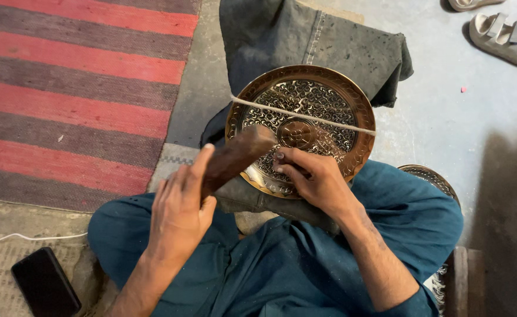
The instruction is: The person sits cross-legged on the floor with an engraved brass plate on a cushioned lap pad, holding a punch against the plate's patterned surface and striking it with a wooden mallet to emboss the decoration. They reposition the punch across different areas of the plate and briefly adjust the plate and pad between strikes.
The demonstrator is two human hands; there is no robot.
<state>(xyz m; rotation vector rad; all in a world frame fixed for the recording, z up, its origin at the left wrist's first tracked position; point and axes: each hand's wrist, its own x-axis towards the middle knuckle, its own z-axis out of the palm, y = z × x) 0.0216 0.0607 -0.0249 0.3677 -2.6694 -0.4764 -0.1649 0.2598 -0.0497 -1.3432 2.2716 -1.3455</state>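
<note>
A round engraved brass plate (352, 100) lies tilted on a dark cloth-covered block in front of my crossed legs. A pale cord (252, 104) is stretched across its face. My left hand (179, 214) grips a brown wooden mallet (235, 157), whose head hovers over the plate's lower left part and looks blurred. My right hand (314, 176) rests on the plate's lower rim, fingers pinched on a small dark tool (280, 157) set against the metal near the centre medallion.
A red and grey striped rug (76, 88) covers the floor at left. A black phone (44, 285) and a white cable (12, 238) lie at lower left. Grey sandals (504, 38) sit at top right. Another engraved plate (431, 176) peeks out by my right knee.
</note>
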